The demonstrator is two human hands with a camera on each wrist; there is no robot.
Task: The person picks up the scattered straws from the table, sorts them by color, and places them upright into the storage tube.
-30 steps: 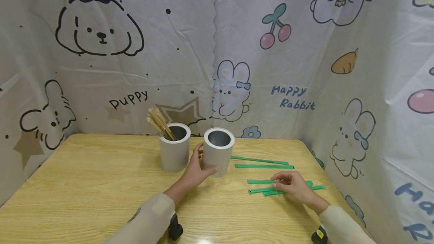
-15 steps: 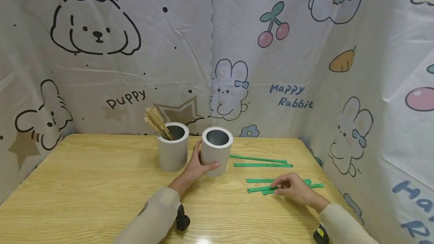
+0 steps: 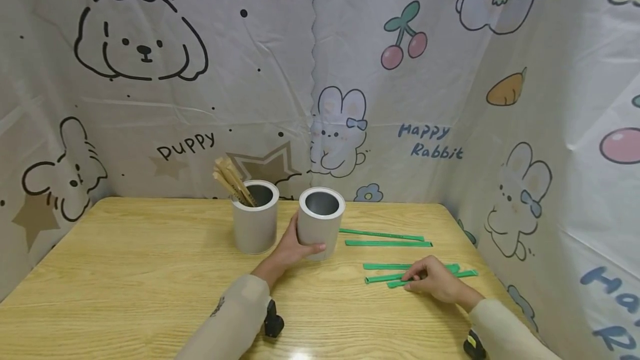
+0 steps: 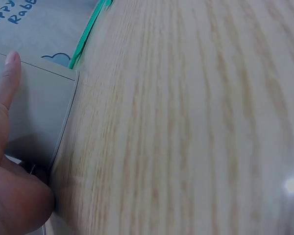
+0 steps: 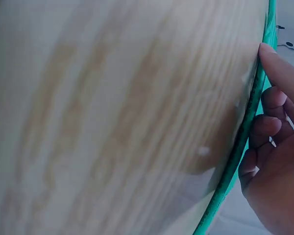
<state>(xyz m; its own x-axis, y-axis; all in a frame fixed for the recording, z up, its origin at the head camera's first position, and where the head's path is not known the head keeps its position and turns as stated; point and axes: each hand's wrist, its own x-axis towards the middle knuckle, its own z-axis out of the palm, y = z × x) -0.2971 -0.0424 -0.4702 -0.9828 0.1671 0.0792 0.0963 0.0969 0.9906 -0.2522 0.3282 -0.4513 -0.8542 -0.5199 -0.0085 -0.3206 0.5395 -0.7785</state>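
Note:
My left hand (image 3: 289,247) grips a light grey cylindrical holder (image 3: 320,232) with a white rim and dark, hollow inside; the thumb lies across its near side. In the left wrist view, the thumb (image 4: 5,83) presses along the holder's wall (image 4: 36,107). To the right, my right hand (image 3: 431,281) has thumb and fingertips at the nearest green wrapped straw (image 3: 396,284), pinching it close over the table. The right wrist view shows the thumb on one side of the dark green straw (image 5: 250,115) and curled fingers on the other. Other green straws (image 3: 382,266) lie beside that hand.
A second grey holder (image 3: 255,230) stands left of the gripped one, with several brown paper-wrapped sticks (image 3: 233,179) leaning in it. Two more green straws (image 3: 388,243) lie farther back on the wooden table (image 3: 150,271). Printed cloth (image 3: 260,99) hangs behind and at the sides.
My right hand has lowered slightly, its fingertips coming onto the nearest green straw. The left forearm has shifted a little right while that hand keeps its hold on the holder.

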